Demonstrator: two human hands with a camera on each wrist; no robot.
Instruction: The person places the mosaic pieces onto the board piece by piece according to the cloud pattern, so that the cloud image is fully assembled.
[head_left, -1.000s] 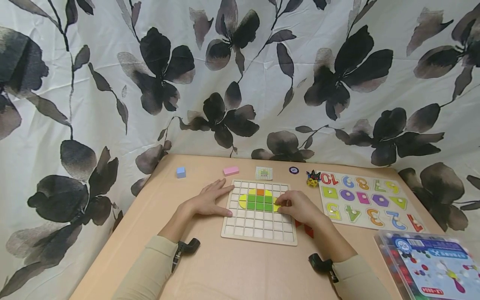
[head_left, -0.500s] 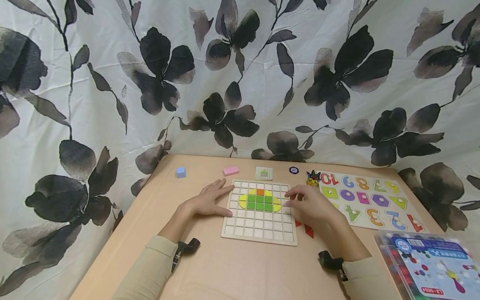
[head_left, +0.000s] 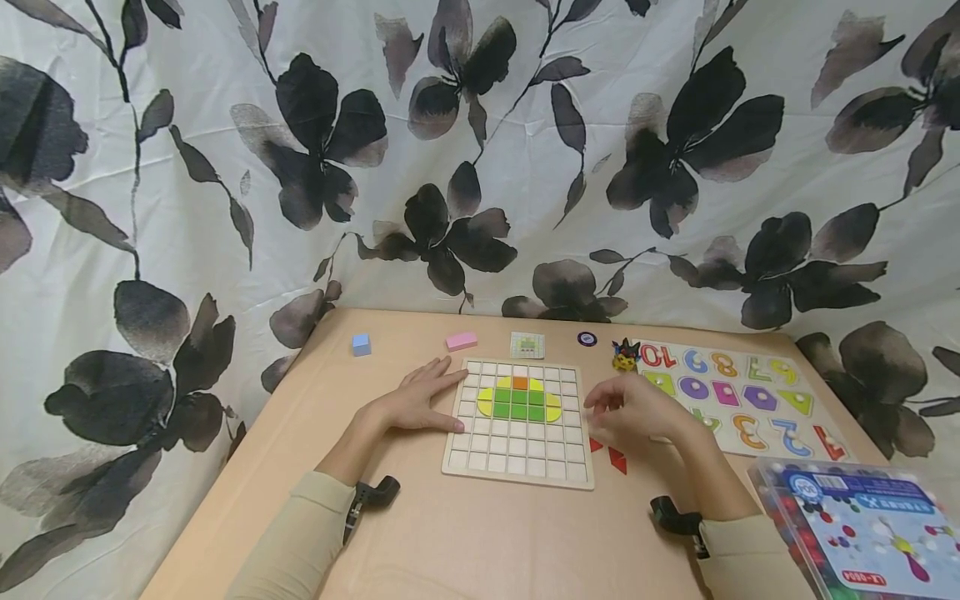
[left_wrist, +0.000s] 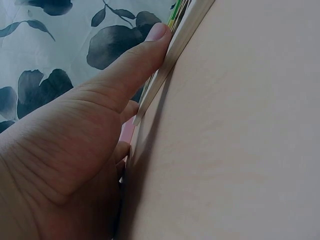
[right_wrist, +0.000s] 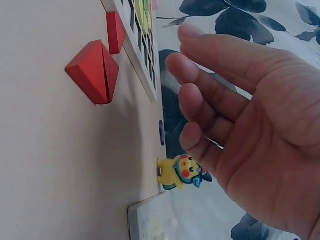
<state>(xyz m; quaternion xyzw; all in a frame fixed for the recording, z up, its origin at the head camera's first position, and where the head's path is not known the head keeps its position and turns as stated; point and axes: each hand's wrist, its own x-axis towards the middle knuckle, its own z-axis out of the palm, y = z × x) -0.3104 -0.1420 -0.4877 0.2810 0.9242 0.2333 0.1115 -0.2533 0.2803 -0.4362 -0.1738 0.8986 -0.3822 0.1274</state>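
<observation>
A pale grid board (head_left: 517,478) lies in the middle of the table, its cells partly filled by green squares (head_left: 519,406), yellow rounded pieces (head_left: 486,403) and an orange square (head_left: 520,383). My left hand (head_left: 411,403) rests at the board's left edge with fingers spread, its thumb (left_wrist: 157,32) touching the rim. Just beyond the right edge my right hand (head_left: 633,408) hovers over the table, fingers loosely bent and holding nothing. Below it lie red triangular pieces (right_wrist: 92,72), two of them side by side, and another red piece (right_wrist: 115,32) against the board's edge.
Behind the board are a blue cube (head_left: 362,344), a pink block (head_left: 461,341), a small pattern card (head_left: 528,346) and a dark round disc (head_left: 587,339). To the right stand a yellow figurine (head_left: 626,357), a number puzzle board (head_left: 738,400) and a clear plastic box (head_left: 862,525).
My right hand has let go of the yellow piece at the pattern's right end and moved right, off the board, towards the red pieces. The left hand stays put.
</observation>
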